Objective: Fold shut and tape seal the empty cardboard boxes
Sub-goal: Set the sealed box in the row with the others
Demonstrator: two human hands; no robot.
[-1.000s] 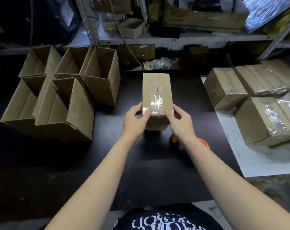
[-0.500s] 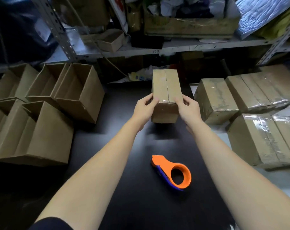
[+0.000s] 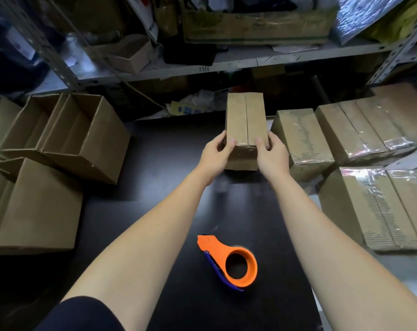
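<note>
Over the black table (image 3: 159, 149), left grip (image 3: 214, 156) and right grip (image 3: 272, 156) clasp the near end of the folded box (image 3: 247, 115).

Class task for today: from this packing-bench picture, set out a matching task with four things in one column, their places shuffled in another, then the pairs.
Things:
1 tape dispenser
2 closed box
3 open boxes
4 taped boxes

Places:
A at the right
B gripped by the left hand and right hand
C lying on the black table, nearest the person
D at the left

Pairs: 1-C, 2-B, 3-D, 4-A
</note>
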